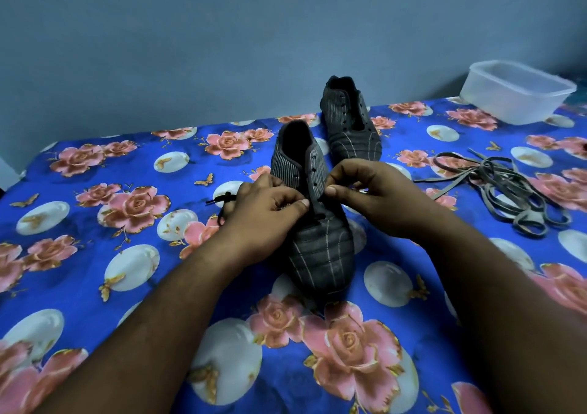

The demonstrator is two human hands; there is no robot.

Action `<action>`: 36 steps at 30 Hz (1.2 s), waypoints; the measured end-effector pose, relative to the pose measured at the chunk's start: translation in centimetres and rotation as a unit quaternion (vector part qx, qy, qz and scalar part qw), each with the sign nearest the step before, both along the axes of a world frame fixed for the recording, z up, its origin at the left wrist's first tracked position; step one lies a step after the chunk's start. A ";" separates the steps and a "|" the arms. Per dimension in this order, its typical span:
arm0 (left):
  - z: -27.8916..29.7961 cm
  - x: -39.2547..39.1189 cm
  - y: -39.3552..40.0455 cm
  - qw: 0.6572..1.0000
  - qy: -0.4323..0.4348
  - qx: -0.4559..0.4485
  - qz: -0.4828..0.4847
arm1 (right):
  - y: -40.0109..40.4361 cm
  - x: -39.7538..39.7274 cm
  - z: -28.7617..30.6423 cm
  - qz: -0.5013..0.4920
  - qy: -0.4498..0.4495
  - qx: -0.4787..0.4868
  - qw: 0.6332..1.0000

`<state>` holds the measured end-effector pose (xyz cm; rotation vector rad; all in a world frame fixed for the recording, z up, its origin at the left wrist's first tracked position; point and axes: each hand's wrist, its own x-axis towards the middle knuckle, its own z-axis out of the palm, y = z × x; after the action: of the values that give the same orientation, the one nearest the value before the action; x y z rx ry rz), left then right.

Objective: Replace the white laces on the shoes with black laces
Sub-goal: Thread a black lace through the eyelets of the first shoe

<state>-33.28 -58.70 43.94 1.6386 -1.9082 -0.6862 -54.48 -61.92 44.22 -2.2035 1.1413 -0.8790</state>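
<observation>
Black lace (222,205) pinched in left hand (266,205) grip, right hand (365,188) pinching at near shoe (313,223) eyelets

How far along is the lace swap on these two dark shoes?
Done: the pale flat laces lie in a heap on the flowered blue cloth, and the far dark striped shoe shows bare eyelets. In hand: left hand and right hand work at the near dark shoe, a thin black lace trailing left. Left: nearly all threading on both.

Dim bluish light, soft focus, curved edges.
</observation>
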 end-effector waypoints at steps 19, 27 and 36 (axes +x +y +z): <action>-0.2 -0.6 0.2 0.989 0.135 0.066 0.010 | 0.4 -0.5 1.2 0.037 0.091 -0.135 0.986; -0.2 -0.8 0.2 0.979 0.187 0.082 0.023 | 0.5 -0.8 1.3 0.041 0.089 -0.122 0.988; -0.1 -1.2 0.7 0.983 0.177 0.040 0.036 | 1.6 0.6 1.9 -0.081 0.112 -0.027 0.990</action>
<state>-34.47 -58.00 43.83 1.5061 -1.5772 -0.9640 -53.92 -60.28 46.17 -2.3241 1.4348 -0.7464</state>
